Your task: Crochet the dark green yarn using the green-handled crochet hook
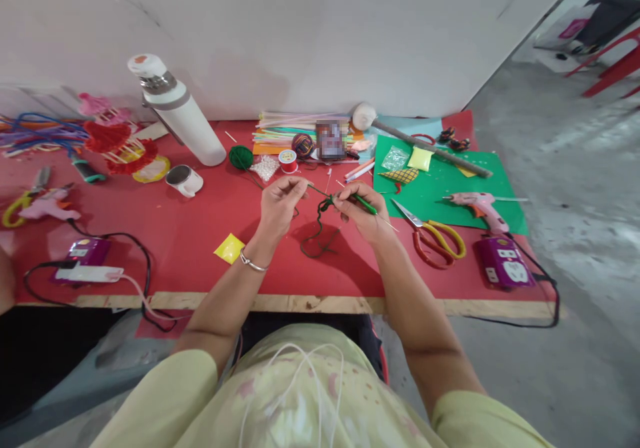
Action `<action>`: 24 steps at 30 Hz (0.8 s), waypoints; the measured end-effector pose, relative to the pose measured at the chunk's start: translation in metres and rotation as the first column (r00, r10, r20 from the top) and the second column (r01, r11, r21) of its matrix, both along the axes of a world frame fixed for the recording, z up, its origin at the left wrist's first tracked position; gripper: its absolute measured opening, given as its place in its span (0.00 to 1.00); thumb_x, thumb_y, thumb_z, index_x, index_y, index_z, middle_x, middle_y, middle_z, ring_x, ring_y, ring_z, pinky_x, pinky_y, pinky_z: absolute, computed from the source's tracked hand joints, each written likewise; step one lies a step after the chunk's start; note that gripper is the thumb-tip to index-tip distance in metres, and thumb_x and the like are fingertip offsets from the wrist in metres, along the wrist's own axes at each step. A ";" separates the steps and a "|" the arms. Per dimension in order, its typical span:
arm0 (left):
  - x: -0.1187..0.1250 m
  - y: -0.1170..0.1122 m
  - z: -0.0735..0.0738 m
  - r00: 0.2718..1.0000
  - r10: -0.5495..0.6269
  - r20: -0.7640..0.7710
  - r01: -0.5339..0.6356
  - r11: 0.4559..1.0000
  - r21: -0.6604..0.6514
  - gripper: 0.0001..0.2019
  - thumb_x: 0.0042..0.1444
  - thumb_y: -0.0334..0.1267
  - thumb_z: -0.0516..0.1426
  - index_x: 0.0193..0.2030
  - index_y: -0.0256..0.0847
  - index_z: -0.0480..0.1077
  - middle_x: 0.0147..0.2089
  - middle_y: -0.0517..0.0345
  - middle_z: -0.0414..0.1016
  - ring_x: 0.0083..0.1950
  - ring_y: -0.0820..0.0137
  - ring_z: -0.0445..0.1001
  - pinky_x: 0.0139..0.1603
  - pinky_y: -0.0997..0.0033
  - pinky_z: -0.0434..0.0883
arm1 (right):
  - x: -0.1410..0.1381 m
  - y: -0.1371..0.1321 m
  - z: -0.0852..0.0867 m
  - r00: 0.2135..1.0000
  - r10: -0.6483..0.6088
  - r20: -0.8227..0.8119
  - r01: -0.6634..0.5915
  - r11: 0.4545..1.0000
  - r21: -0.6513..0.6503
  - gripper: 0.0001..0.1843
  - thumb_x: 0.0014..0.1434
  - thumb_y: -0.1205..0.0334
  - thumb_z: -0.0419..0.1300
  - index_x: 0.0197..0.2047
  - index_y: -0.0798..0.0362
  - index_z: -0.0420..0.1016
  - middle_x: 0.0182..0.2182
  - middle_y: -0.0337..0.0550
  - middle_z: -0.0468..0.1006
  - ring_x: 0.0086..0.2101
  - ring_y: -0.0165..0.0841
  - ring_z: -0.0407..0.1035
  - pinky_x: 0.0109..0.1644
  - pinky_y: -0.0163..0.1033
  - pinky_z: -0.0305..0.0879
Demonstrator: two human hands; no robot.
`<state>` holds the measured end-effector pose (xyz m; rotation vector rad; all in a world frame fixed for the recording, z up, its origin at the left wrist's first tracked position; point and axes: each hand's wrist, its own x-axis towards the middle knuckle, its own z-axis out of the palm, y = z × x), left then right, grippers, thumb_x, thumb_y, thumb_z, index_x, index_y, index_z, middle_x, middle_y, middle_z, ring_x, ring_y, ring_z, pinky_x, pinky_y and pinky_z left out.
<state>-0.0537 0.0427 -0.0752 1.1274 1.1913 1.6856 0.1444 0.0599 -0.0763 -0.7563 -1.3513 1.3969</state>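
My left hand (pixel 280 203) pinches a strand of dark green yarn (pixel 316 229) above the red table (pixel 200 235). My right hand (pixel 361 211) is closed on a green crochet hook (pixel 367 204), and a thin stick pokes out past it to the right. The yarn runs between both hands and hangs down in a loop onto the table. A green yarn ball (pixel 241 157) lies further back, with the strand leading toward it.
A white bottle (pixel 176 109) and a small white cup (pixel 184 181) stand at back left. Scissors (pixel 434 237), a pink glue gun (pixel 477 206) and a purple socket box (pixel 503 262) lie at the right beside a green sheet (pixel 450 181). A yellow paper square (pixel 229 248) lies near my left wrist.
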 end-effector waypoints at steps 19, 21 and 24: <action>0.015 -0.007 0.001 0.930 -0.185 0.318 0.255 0.948 -0.193 0.13 0.44 0.41 0.74 0.34 0.39 0.82 0.23 0.63 0.74 0.20 0.81 0.64 0.20 0.78 0.59 | -0.006 -0.005 0.004 0.988 -0.154 0.018 0.152 0.985 0.079 0.20 0.68 0.40 0.61 0.48 0.46 0.85 0.32 0.38 0.76 0.27 0.27 0.67 0.26 0.35 0.62; 0.014 -0.007 0.002 0.919 -0.189 0.346 0.270 0.941 -0.205 0.13 0.45 0.41 0.74 0.34 0.38 0.81 0.24 0.62 0.76 0.20 0.81 0.64 0.20 0.79 0.59 | -0.006 -0.006 0.002 0.990 -0.137 -0.009 0.138 0.988 0.066 0.17 0.64 0.44 0.66 0.48 0.45 0.84 0.28 0.35 0.75 0.24 0.27 0.66 0.26 0.35 0.61; 0.013 -0.007 0.003 0.893 -0.197 0.404 0.303 0.928 -0.217 0.13 0.45 0.40 0.74 0.34 0.38 0.79 0.25 0.63 0.75 0.21 0.81 0.65 0.20 0.79 0.60 | -0.007 -0.007 0.001 0.992 -0.127 -0.021 0.128 0.990 0.058 0.13 0.60 0.48 0.71 0.42 0.46 0.82 0.27 0.35 0.79 0.23 0.27 0.68 0.26 0.35 0.64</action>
